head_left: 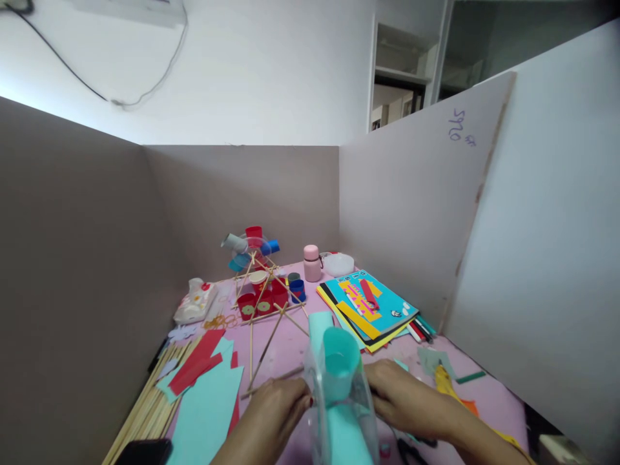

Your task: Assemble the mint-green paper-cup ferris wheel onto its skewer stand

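In the head view, a wheel of clear plastic discs (314, 420) stands upright between my hands, with turquoise paper cups (341, 352) set around it. My left hand (283, 403) is closed at the wheel's left side, thumb and fingers pinched near its middle. From the right, my right hand (404, 394) closes on the other side, its fingertips partly hidden behind the clear plastic. Just beyond my left hand stands a triangular frame of wooden sticks (265, 349). Its far part carries a second wheel (252, 248) with red, blue and grey cups.
On the left lie wooden sticks (140, 403), turquoise paper (206, 407), red strips (196, 368) and a phone (144, 452). Red cups (264, 302) sit inside the frame. A pink bottle (312, 263) and coloured sheets (387, 300) are at the back right. Black-handled scissors (409, 451) lie near my right wrist.
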A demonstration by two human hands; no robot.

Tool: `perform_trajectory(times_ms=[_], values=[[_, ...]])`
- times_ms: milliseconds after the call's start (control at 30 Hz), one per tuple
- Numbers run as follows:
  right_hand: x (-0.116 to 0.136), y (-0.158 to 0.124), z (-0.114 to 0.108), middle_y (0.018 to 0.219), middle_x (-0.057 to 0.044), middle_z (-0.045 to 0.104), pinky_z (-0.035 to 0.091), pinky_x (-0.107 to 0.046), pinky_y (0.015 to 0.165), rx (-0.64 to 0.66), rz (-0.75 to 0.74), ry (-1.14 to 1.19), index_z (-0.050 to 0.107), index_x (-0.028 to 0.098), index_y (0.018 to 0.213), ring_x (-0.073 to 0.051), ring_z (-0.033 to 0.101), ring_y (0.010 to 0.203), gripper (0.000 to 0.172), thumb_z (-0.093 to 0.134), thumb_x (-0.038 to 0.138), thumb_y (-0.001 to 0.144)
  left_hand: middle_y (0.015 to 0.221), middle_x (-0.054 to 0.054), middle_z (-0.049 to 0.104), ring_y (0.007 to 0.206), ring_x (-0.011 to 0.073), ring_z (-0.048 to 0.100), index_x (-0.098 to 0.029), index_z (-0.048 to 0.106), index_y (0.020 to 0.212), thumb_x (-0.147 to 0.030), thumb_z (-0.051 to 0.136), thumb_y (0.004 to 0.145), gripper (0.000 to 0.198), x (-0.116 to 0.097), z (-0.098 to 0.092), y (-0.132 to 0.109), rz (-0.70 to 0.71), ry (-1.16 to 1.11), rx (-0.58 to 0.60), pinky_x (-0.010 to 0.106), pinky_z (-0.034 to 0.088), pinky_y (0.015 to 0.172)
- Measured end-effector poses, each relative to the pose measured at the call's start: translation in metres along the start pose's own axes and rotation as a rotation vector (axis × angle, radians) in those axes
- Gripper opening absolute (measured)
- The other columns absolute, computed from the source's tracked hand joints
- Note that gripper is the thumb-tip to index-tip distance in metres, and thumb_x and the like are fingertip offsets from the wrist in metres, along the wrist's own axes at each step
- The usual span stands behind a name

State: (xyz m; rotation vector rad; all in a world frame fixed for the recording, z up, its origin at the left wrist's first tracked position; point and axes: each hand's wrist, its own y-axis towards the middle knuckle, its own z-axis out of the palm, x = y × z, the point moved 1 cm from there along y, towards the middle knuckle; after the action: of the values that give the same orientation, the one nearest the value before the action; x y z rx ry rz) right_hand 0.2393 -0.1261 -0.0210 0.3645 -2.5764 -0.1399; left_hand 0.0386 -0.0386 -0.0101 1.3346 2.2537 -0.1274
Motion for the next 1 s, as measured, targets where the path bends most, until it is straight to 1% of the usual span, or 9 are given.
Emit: perform_trajectory(times_ms=[100, 233, 433, 600, 700, 800, 900, 967, 1000], values=[[0.0017, -0.0003, -0.0023, 0.071, -0.001, 0.065, 0.038, -0.019, 0.060, 0.001, 0.004, -0.008, 0.052, 0.019, 0.067, -0.012, 0.055, 0.062, 0.019, 0.043, 0.011, 0.081, 0.074, 0.001, 0.069, 0.068, 0.0152, 0.062, -0.021, 0.064, 0.077, -0.029, 0.037, 0.090, 0.031, 0.0017, 0.0011, -0.0019, -0.019, -0.020, 0.007, 0.021, 0.047, 0.070], [0.0029, -0.0015, -0.0046, 0.070, 0.000, 0.064, 0.037, -0.020, 0.059, -0.006, -0.023, -0.011, 0.052, 0.019, 0.068, -0.012, 0.055, 0.062, 0.019, 0.043, 0.011, 0.083, 0.074, 0.001, 0.068, 0.068, 0.0154, 0.061, -0.021, 0.064, 0.078, -0.029, 0.044, 0.087, 0.024, 0.0020, 0.0021, -0.0034, -0.023, -0.043, 0.016, 0.022, 0.049, 0.070], [0.0002, -0.0008, -0.0005, 0.076, 0.000, 0.065, 0.038, -0.019, 0.064, -0.109, -0.031, 0.034, 0.054, 0.019, 0.070, -0.012, 0.057, 0.069, 0.017, 0.047, 0.009, 0.082, 0.079, 0.003, 0.069, 0.071, 0.0154, 0.062, -0.020, 0.063, 0.082, -0.033, 0.038, 0.091, 0.030, 0.0029, 0.0031, -0.0027, 0.000, -0.085, -0.055, 0.021, 0.048, 0.067], [0.0029, -0.0027, 0.0000, 0.079, -0.002, 0.065, 0.038, -0.021, 0.066, -0.167, -0.041, 0.010, 0.056, 0.019, 0.073, -0.014, 0.057, 0.072, 0.021, 0.043, 0.012, 0.087, 0.079, 0.003, 0.069, 0.075, 0.0172, 0.063, -0.021, 0.060, 0.077, -0.036, 0.045, 0.090, 0.025, 0.0076, 0.0052, -0.0005, 0.059, -0.056, -0.108, 0.025, 0.045, 0.071], [0.0034, -0.0025, 0.0005, 0.078, -0.002, 0.065, 0.037, -0.021, 0.064, -0.137, -0.015, -0.021, 0.056, 0.019, 0.070, -0.013, 0.056, 0.071, 0.021, 0.043, 0.012, 0.086, 0.076, 0.003, 0.069, 0.071, 0.0168, 0.062, -0.020, 0.059, 0.073, -0.031, 0.042, 0.091, 0.027, 0.0068, 0.0046, 0.0011, 0.074, 0.013, -0.098, 0.024, 0.045, 0.068], [0.0018, -0.0015, 0.0017, 0.072, -0.002, 0.065, 0.036, -0.020, 0.059, -0.106, 0.019, -0.043, 0.055, 0.018, 0.068, -0.012, 0.054, 0.064, 0.020, 0.045, 0.013, 0.084, 0.074, 0.004, 0.068, 0.070, 0.0164, 0.062, -0.020, 0.060, 0.071, -0.027, 0.038, 0.091, 0.030, 0.0048, 0.0035, 0.0007, 0.035, 0.060, -0.074, 0.023, 0.046, 0.066], [-0.0007, -0.0007, 0.0026, 0.066, 0.000, 0.065, 0.035, -0.019, 0.057, -0.067, 0.022, -0.036, 0.057, 0.018, 0.066, -0.011, 0.053, 0.057, 0.023, 0.045, 0.016, 0.085, 0.070, 0.003, 0.067, 0.067, 0.0156, 0.061, -0.020, 0.061, 0.071, -0.025, 0.036, 0.091, 0.033, 0.0039, 0.0041, -0.0010, 0.034, 0.037, -0.022, 0.022, 0.046, 0.069], [-0.0023, -0.0004, 0.0030, 0.065, 0.000, 0.066, 0.035, -0.018, 0.057, -0.040, 0.018, -0.029, 0.060, 0.019, 0.069, -0.010, 0.056, 0.057, 0.024, 0.044, 0.017, 0.087, 0.064, 0.001, 0.066, 0.061, 0.0140, 0.059, -0.020, 0.062, 0.068, -0.025, 0.037, 0.090, 0.033, 0.0038, 0.0051, -0.0020, 0.050, -0.010, 0.001, 0.021, 0.046, 0.067], [-0.0030, -0.0004, 0.0032, 0.065, 0.000, 0.067, 0.035, -0.018, 0.058, -0.032, 0.015, -0.025, 0.061, 0.019, 0.070, -0.010, 0.057, 0.059, 0.024, 0.044, 0.018, 0.087, 0.062, 0.000, 0.065, 0.058, 0.0133, 0.057, -0.020, 0.062, 0.067, -0.025, 0.039, 0.090, 0.032, 0.0037, 0.0054, -0.0024, 0.059, -0.042, -0.006, 0.020, 0.046, 0.066]])
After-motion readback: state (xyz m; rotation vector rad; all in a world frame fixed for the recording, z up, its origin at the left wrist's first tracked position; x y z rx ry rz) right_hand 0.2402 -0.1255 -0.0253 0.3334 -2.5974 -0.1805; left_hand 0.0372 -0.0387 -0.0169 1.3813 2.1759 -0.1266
